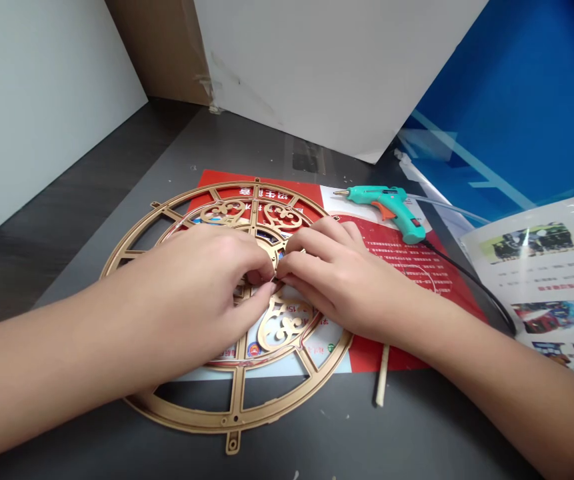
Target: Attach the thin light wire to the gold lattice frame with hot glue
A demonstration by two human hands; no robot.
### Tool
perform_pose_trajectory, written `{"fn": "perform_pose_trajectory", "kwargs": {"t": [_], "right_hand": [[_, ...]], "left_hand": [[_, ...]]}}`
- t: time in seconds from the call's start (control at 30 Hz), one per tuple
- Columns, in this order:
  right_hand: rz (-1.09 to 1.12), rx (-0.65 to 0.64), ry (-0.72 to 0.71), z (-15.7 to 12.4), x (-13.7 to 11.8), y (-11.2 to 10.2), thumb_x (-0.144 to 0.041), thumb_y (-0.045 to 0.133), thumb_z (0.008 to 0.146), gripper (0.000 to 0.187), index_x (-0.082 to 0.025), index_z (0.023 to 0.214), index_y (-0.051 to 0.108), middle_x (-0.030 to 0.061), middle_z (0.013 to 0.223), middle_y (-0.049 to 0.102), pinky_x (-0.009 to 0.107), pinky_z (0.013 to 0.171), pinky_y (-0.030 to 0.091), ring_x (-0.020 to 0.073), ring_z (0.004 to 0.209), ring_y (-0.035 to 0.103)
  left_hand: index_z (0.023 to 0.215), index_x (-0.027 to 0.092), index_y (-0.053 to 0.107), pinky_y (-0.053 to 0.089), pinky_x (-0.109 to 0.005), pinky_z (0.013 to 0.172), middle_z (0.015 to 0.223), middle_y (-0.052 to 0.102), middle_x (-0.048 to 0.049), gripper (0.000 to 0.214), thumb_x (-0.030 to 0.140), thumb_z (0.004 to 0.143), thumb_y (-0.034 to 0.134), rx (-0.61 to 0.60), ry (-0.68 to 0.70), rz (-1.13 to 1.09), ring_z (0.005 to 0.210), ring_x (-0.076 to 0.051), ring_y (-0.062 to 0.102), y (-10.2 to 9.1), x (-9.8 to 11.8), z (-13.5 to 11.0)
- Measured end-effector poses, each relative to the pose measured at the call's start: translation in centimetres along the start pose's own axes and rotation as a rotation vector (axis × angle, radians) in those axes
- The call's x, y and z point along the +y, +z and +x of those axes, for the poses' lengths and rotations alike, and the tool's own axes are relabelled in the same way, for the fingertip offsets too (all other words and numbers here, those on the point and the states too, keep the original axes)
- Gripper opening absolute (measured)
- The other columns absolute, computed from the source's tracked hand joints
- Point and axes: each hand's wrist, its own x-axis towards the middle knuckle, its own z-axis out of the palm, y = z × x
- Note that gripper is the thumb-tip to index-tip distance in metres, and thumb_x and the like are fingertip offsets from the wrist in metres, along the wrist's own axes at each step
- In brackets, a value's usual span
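A round gold openwork frame [139,230] with scroll ornaments lies flat on a red printed sheet [407,263] on the dark table. My left hand [207,280] and my right hand [339,270] meet over the frame's centre, fingertips pinched together on something small that I cannot make out. Both hands rest on the frame's inner ring. A gold scroll ornament [284,323] shows just below the fingertips.
A teal glue gun [391,207] with an orange trigger lies on the red sheet at the right, its black cord [471,283] trailing toward me. A thin stick [381,377] lies near the sheet's edge. Printed pages [551,267] sit far right. White boards [327,67] stand behind.
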Motion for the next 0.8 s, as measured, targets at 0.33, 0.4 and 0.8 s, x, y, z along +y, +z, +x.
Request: {"fn": "perform_pose_trajectory", "kwargs": {"t": [0.33,0.4,0.8], "right_hand": [[0.028,0.045,0.033,-0.1,-0.1,-0.5,-0.013,0.048,0.117,0.029,-0.018,0.11,0.076,0.0131,0.121,0.078,0.045,0.091,0.037,0.0282,0.107,0.053],[0.023,0.067,0.04,-0.2,-0.1,-0.6,-0.011,0.048,0.115,0.029,-0.019,0.109,0.075,0.0122,0.117,0.078,0.045,0.089,0.035,0.0282,0.105,0.053],[0.02,0.128,0.066,-0.1,-0.4,-0.3,-0.012,0.047,0.112,0.028,-0.019,0.106,0.074,0.0087,0.106,0.077,0.046,0.088,0.03,0.0272,0.101,0.053]], "left_hand": [[0.08,0.028,0.075,0.045,-0.039,0.076,0.082,0.076,-0.0007,0.031,0.042,0.102,0.059,0.004,0.049,-0.007,0.08,-0.022,0.065,0.7,-0.1,0.0],[0.078,0.027,0.072,0.044,-0.04,0.077,0.082,0.074,-0.0016,0.03,0.041,0.101,0.059,0.032,0.042,-0.016,0.081,-0.023,0.063,1.3,-0.1,0.1],[0.069,0.025,0.058,0.032,-0.043,0.078,0.07,0.063,-0.0023,0.029,0.036,0.095,0.05,0.095,0.028,0.091,0.069,-0.021,0.05,1.8,1.1,0.7]]}}
